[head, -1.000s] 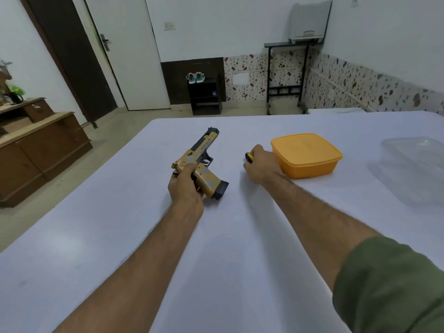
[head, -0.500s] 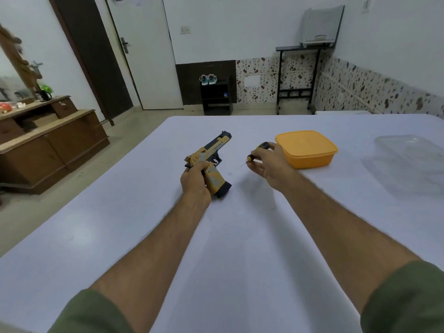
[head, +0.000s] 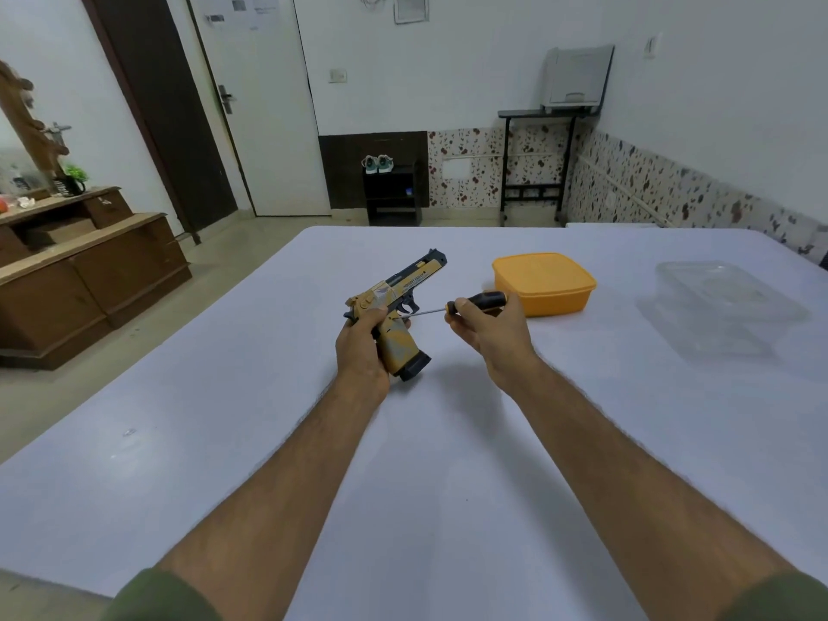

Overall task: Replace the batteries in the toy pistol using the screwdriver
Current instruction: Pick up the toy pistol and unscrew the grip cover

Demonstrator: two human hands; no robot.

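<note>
While the toy pistol (head: 394, 302) is gripped at its handle by the left hand (head: 360, 347) above the white table (head: 269, 441), the screwdriver (head: 466, 303) is pinched by the right hand (head: 490, 329), tip at the trigger area. Orange container (head: 544, 282) sits just behind.

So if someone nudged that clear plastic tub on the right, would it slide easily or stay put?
The clear plastic tub looks thin-walled and seems to hold little, so it is probably light and would likely slide on the smooth white table. Its low, wide shape suggests it would skid rather than tip. The thin walls may flex if squeezed.
</note>
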